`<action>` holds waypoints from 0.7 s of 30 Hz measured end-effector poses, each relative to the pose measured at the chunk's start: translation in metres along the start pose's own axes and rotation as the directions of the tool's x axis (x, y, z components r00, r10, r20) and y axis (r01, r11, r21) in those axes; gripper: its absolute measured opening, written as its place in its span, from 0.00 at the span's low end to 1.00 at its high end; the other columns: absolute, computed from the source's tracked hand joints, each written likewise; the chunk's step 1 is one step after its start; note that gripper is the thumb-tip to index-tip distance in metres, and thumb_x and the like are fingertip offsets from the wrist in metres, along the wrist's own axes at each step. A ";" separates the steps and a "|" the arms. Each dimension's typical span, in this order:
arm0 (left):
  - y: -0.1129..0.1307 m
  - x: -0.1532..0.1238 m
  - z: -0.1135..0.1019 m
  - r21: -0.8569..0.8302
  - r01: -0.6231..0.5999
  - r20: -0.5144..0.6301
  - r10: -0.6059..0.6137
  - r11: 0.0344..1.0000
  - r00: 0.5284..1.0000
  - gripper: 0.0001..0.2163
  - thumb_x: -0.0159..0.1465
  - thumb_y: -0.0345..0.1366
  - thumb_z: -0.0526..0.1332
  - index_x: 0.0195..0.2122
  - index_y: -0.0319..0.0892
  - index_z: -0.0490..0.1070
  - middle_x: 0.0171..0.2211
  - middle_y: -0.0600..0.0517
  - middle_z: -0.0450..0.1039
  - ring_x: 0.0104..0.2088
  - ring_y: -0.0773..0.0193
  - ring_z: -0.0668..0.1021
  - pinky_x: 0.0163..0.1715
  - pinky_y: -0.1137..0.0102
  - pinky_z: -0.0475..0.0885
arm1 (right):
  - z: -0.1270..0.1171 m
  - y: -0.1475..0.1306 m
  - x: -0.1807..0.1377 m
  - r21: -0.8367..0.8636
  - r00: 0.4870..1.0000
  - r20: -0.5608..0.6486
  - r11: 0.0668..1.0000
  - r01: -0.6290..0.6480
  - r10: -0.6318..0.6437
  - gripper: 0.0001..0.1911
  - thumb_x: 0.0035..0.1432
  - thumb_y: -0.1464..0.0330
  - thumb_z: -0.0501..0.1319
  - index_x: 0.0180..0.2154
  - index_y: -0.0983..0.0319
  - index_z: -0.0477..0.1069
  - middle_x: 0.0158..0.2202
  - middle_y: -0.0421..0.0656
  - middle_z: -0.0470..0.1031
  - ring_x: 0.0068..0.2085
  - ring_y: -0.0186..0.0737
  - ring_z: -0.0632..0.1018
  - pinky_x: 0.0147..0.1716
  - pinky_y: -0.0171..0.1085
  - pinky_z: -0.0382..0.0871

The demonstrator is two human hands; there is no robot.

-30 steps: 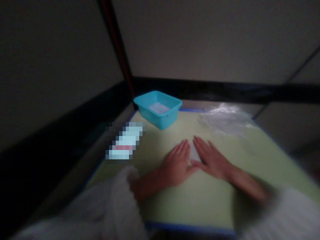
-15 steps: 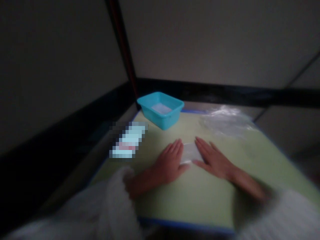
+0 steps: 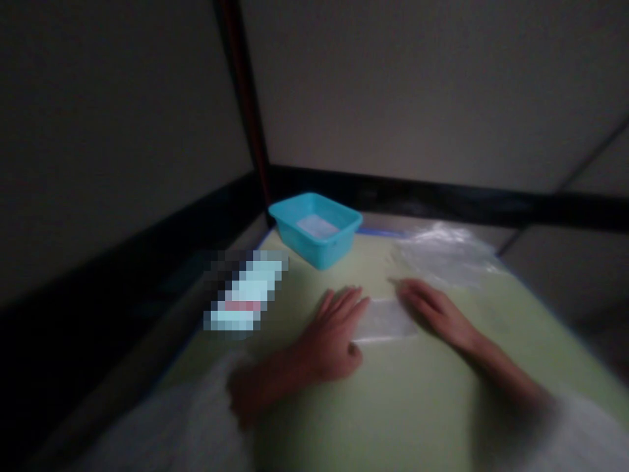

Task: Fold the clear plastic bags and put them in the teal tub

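A small clear plastic bag (image 3: 386, 321), perhaps a sleeve, lies flat on the pale green tabletop (image 3: 383, 406). My left hand (image 3: 334, 337) rests palm down over its left end, fingers apart and thumb bent toward the near edge. At the bag's right end, my right hand (image 3: 437, 314) lies turned partly on its side, its fingers stretched forward and close together. The right thumb is hidden, and blur obscures whether those fingertips press on the film.
A turquoise basin (image 3: 322, 252) with a pale flat item (image 3: 317, 226) inside stands at the far left corner. Crumpled clear plastic (image 3: 447, 252) lies at the far right. A pixelated bright rectangle (image 3: 250, 288) is at the left edge. Walls rise behind the table.
My right hand has shifted slightly right and turned, its thumb no longer showing. More of the bag shows between the hands. My left fingers have spread. The view has tilted up slightly.
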State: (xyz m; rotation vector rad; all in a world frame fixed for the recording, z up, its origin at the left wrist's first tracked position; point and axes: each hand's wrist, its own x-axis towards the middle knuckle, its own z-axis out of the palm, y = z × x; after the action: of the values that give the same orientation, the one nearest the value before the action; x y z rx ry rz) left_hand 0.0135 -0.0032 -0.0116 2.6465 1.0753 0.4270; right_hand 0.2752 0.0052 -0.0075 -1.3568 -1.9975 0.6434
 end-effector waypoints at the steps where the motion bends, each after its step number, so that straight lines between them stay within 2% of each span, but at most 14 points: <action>1: -0.001 0.001 -0.002 -0.006 0.013 -0.010 -0.013 1.000 1.000 0.37 0.49 0.28 0.55 0.63 0.36 0.52 0.66 0.41 0.46 0.66 0.53 0.49 0.64 0.51 0.42 | -0.002 -0.001 -0.001 0.015 1.000 0.010 1.000 -0.017 0.017 0.19 0.65 0.59 0.48 0.51 0.62 0.65 0.40 0.47 0.76 0.40 0.44 0.77 0.39 0.43 0.72; 4: -0.011 0.004 -0.004 -0.001 0.056 -0.066 -0.056 0.998 0.996 0.35 0.49 0.25 0.54 0.62 0.36 0.55 0.65 0.41 0.49 0.65 0.53 0.53 0.64 0.50 0.44 | -0.006 -0.006 -0.007 0.051 0.997 0.047 0.997 -0.065 0.063 0.16 0.65 0.59 0.49 0.46 0.62 0.65 0.32 0.43 0.73 0.32 0.40 0.75 0.30 0.38 0.70; 7: -0.030 0.009 -0.001 0.045 0.113 -0.180 -0.103 0.993 0.978 0.31 0.52 0.24 0.52 0.60 0.37 0.56 0.64 0.40 0.51 0.65 0.53 0.55 0.63 0.49 0.46 | -0.007 -0.014 -0.013 0.126 0.993 0.107 0.990 -0.056 0.042 0.12 0.63 0.60 0.52 0.39 0.61 0.64 0.30 0.42 0.71 0.30 0.38 0.73 0.29 0.36 0.68; 9: -0.045 0.011 0.002 0.068 0.159 -0.267 -0.136 0.985 0.954 0.28 0.55 0.23 0.50 0.59 0.36 0.56 0.64 0.39 0.52 0.65 0.52 0.55 0.63 0.49 0.46 | -0.006 -0.022 -0.017 0.197 0.979 0.203 0.979 -0.050 0.009 0.10 0.62 0.60 0.55 0.37 0.61 0.64 0.31 0.41 0.70 0.32 0.38 0.73 0.30 0.37 0.68; 12: -0.056 0.012 0.002 0.066 0.169 -0.335 -0.138 0.983 0.932 0.28 0.55 0.20 0.47 0.59 0.37 0.56 0.64 0.40 0.53 0.65 0.53 0.55 0.63 0.50 0.49 | -0.004 -0.032 -0.023 0.275 0.925 0.379 0.959 -0.074 -0.037 0.10 0.59 0.62 0.58 0.39 0.61 0.64 0.32 0.40 0.72 0.33 0.37 0.74 0.32 0.37 0.69; 14: -0.050 0.010 -0.001 0.055 0.132 -0.359 -0.104 0.990 0.928 0.28 0.56 0.21 0.47 0.59 0.38 0.56 0.62 0.42 0.55 0.63 0.55 0.58 0.62 0.52 0.54 | -0.003 -0.035 -0.026 0.282 0.903 0.426 0.957 -0.071 -0.058 0.09 0.59 0.63 0.59 0.40 0.60 0.66 0.31 0.40 0.73 0.33 0.37 0.74 0.32 0.36 0.69; 17: -0.025 0.005 -0.006 0.054 0.062 -0.362 -0.039 0.997 0.931 0.22 0.58 0.24 0.47 0.54 0.39 0.63 0.57 0.44 0.64 0.58 0.57 0.66 0.60 0.56 0.60 | 0.000 -0.036 -0.027 0.209 0.917 0.393 0.978 -0.021 -0.064 0.06 0.59 0.65 0.58 0.35 0.61 0.68 0.28 0.39 0.71 0.30 0.35 0.72 0.29 0.34 0.67; 19: -0.005 -0.001 -0.005 0.057 0.039 -0.281 -0.022 0.998 0.959 0.19 0.60 0.27 0.50 0.53 0.37 0.65 0.55 0.43 0.67 0.57 0.57 0.68 0.60 0.58 0.61 | 0.001 -0.036 -0.026 0.147 0.919 0.389 0.989 0.005 -0.063 0.06 0.58 0.66 0.58 0.31 0.62 0.69 0.26 0.38 0.70 0.28 0.34 0.71 0.27 0.33 0.65; 21: 0.013 -0.007 -0.001 0.062 0.002 -0.165 0.009 0.998 0.986 0.25 0.58 0.34 0.56 0.58 0.32 0.59 0.60 0.37 0.60 0.61 0.50 0.62 0.61 0.54 0.58 | 0.003 -0.036 -0.025 0.105 0.904 0.420 0.994 0.037 -0.078 0.06 0.57 0.68 0.58 0.29 0.63 0.70 0.25 0.38 0.70 0.27 0.33 0.70 0.26 0.32 0.64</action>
State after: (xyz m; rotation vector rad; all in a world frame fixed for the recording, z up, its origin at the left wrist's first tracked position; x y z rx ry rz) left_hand 0.0164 -0.0170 -0.0079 2.7066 1.1496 0.6336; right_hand 0.2574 -0.0314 0.0099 -1.1671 -2.2993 1.0662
